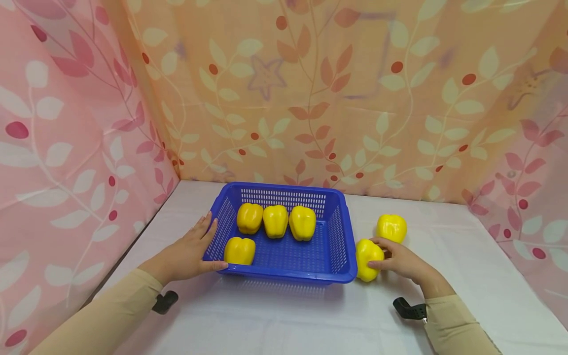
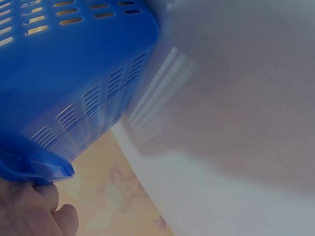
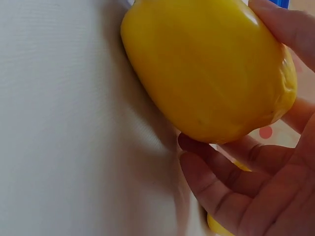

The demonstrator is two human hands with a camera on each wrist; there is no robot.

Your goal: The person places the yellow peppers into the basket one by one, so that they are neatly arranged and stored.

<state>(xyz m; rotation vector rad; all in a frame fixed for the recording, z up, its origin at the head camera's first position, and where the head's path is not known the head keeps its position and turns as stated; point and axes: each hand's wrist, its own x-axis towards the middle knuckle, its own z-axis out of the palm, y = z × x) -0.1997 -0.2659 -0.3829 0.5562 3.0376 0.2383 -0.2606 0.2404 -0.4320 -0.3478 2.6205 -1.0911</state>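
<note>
A blue plastic basket (image 1: 284,273) with slotted walls stands on the table. At its front-left corner rests my left hand (image 1: 188,251), fingers straight along the left side and thumb at the front rim. The left wrist view shows fingertips (image 2: 66,219) right at the basket rim (image 2: 34,172). Just outside the basket's right wall, my right hand (image 1: 401,261) grips a yellow bell pepper (image 1: 367,260) between thumb and fingers. This bell pepper (image 3: 206,64) fills much of the right wrist view, close beside the table surface. Inside the basket lie several yellow bell peppers (image 1: 275,222), one (image 1: 240,250) near the front-left corner.
Another yellow bell pepper (image 1: 392,228) lies on the table behind the right hand. White cloth covers the table (image 1: 275,320). Patterned curtains (image 1: 310,98) enclose the back and both sides. A black wrist device (image 1: 409,309) sits at each sleeve cuff.
</note>
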